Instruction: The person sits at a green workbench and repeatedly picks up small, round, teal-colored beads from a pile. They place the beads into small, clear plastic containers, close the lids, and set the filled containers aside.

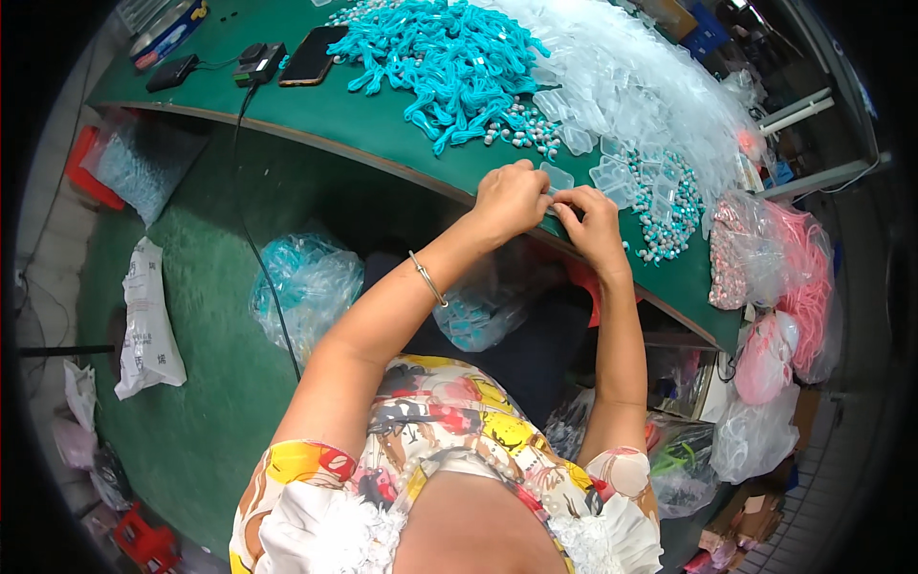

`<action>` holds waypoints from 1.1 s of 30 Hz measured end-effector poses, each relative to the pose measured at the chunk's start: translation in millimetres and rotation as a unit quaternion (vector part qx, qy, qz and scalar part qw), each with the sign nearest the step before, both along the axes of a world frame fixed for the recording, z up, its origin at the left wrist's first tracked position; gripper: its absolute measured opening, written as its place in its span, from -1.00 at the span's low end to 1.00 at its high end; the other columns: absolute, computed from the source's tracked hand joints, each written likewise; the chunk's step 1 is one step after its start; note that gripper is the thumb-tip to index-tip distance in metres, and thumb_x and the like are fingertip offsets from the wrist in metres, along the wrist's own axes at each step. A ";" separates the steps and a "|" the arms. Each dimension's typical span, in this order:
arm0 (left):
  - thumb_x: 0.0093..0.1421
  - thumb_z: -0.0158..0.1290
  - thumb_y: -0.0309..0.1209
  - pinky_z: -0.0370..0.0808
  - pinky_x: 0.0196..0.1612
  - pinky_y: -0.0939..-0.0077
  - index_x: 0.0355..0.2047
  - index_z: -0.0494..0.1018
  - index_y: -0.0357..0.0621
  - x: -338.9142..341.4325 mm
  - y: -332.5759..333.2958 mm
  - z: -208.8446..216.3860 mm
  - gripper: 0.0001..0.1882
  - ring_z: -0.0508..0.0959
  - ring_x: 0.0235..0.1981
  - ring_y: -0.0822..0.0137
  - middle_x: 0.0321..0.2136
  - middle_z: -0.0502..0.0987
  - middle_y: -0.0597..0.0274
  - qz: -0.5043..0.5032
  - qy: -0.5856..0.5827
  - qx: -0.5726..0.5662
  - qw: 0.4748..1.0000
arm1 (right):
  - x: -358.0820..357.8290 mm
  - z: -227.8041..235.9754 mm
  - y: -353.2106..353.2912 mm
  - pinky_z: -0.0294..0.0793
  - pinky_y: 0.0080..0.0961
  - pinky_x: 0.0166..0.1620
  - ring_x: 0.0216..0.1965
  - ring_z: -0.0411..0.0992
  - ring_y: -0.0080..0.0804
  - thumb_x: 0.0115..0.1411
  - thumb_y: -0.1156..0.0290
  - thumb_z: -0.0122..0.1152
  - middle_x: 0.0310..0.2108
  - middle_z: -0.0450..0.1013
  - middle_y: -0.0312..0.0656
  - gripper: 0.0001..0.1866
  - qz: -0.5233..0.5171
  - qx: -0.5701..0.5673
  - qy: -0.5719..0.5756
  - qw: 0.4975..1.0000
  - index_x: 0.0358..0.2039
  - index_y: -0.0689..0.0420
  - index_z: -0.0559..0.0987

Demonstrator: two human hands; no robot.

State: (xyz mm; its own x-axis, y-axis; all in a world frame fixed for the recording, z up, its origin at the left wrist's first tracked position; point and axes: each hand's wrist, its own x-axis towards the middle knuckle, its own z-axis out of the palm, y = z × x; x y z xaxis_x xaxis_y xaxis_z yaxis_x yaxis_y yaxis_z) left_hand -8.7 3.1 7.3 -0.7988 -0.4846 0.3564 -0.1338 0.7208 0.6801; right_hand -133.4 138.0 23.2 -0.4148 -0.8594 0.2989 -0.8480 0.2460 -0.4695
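At the near edge of the green table, my left hand and my right hand meet over a small clear plastic box. Both hands have their fingers closed at its near side; what lies inside cannot be made out. Beyond my left hand rises a heap of turquoise cord loops, with a small group of turquoise and grey beads at its near edge. To the right of my right hand lies a spread of similar beads, with some clear boxes among them.
Clear plastic boxes form a large pile at the back right. A phone and a small black device with a cable lie at the left. Bags of pink cords hang by the right edge. Filled bags stand below.
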 end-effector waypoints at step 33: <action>-0.05 0.28 -0.41 0.44 -0.24 0.20 -0.40 0.54 -0.05 20.0 0.3 -27.4 -0.82 0.53 -0.30 0.14 -0.42 0.51 0.23 -0.015 0.160 -0.125 0.979 | -2.1 24.1 -117.6 0.49 -0.37 -0.29 -0.32 0.52 -0.28 -0.01 0.47 0.32 -0.35 0.53 -0.19 -0.84 0.171 -0.105 0.050 0.978 -0.35 0.13 0.62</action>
